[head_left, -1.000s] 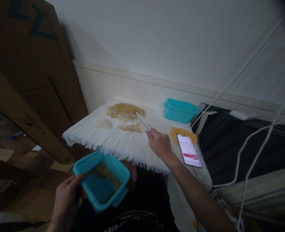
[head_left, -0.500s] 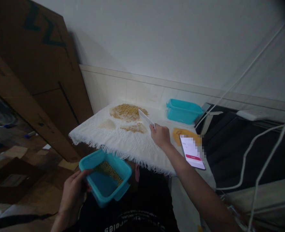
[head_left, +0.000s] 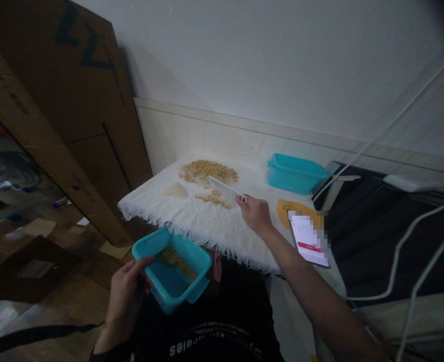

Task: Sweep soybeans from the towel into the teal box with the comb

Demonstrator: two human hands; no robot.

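My left hand (head_left: 127, 286) grips the near left rim of a turquoise plastic basin (head_left: 203, 254), held tilted below the table's front edge. Yellowish beans (head_left: 177, 262) lie along one side inside it. Over the table, my right hand (head_left: 255, 213) is closed round the end of a white slotted comb-like tool (head_left: 226, 189). Its blade hangs between a large heap of beans (head_left: 209, 170) at the back and a smaller scatter of beans (head_left: 212, 199) nearer me; whether it touches the cloth I cannot tell. A pale fine-grained heap (head_left: 175, 190) sits to their left.
A fringed white cloth (head_left: 161, 208) covers the table. At its right stand a second turquoise basin (head_left: 295, 173), an orange-yellow flat item (head_left: 282, 211) and a lit phone (head_left: 305, 241). White cables (head_left: 395, 261) hang at the right; a tall cardboard box (head_left: 75, 100) rises at the left.
The blade of the white tool has swung left and slightly down, toward the smaller bean scatter. The whole view has shifted a little. My left hand still holds the basin.
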